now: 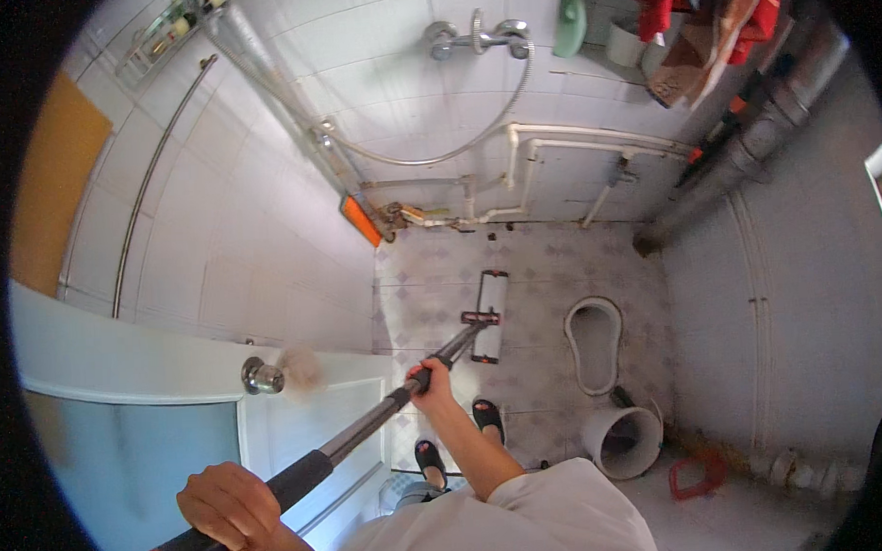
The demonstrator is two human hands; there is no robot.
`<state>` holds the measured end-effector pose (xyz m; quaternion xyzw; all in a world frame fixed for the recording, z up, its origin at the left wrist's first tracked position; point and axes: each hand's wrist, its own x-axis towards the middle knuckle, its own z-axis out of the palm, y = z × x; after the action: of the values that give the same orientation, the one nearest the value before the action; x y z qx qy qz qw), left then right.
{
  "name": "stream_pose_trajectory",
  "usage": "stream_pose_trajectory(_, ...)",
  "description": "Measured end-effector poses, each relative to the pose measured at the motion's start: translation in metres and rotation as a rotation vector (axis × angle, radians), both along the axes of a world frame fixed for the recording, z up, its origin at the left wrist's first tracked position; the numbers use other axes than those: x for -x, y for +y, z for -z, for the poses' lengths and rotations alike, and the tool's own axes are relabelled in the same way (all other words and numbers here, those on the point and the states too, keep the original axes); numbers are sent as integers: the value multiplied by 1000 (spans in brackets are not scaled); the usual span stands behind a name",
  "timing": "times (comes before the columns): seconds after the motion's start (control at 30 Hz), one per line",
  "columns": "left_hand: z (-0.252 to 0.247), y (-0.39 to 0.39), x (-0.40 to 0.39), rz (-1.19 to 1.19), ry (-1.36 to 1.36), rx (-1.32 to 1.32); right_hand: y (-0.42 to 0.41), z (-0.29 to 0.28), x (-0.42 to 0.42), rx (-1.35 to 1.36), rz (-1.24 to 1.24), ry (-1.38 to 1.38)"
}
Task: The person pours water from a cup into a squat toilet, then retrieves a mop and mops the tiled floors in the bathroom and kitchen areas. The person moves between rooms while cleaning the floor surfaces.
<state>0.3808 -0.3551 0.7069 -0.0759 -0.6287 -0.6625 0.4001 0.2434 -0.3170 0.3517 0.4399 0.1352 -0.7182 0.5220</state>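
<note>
My left hand [229, 512] is closed around the black grip at the upper end of a flat mop's handle [359, 429]. Farther down, my right hand [432, 384] grips the same handle at a dark collar. The handle slants away from me to the flat mop head [493, 299], whose long plate lies on the tiled floor beyond my feet. Its plate is pale with dark and red end pieces. Both feet wear black open-toed slippers [487, 417], just short of the mop head.
Right of the mop head is a squat toilet [595, 345], with a white bucket [623, 442] nearer me. A door with a round knob [262, 376] stands at the left. An orange brush or scraper [360, 221] leans in the far left corner. Pipes [596, 140] run along the far wall.
</note>
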Motion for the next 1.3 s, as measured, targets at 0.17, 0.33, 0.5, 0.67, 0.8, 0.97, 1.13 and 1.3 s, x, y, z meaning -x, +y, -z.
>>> stream_pose_trajectory(0.17, 26, 38, 30, -40, 14, -144, 88, 28, 34, -142, 61, 101)
stream_pose_trajectory(0.33, 83, 78, 82, 81, -56, -202, 180, 55, 102, -385, 210, 155)
stream_pose_trajectory(0.5, 53, 81, 81, -173, 4, -336, 181, -2, 105, -430, 75, 49)
stream_pose_trajectory(0.67, 4, 46, 22, 2, 111, -111, 133, -33, 65, -307, 97, -84)
stream_pose_trajectory(0.8, -14, 55, -2, -110, 170, -5, 83, -38, 39, -262, -32, -51)
stream_pose_trajectory(0.97, 3, 81, 4, -531, 78, 51, 6, -6, 24, -209, -208, 54)
stream_pose_trajectory(1.13, 30, 73, 24, -615, 7, 27, -50, 27, 30, -202, -311, 165)
stream_pose_trajectory(1.3, 54, 46, 49, -532, 34, 32, -39, 51, 74, -183, -165, 153)
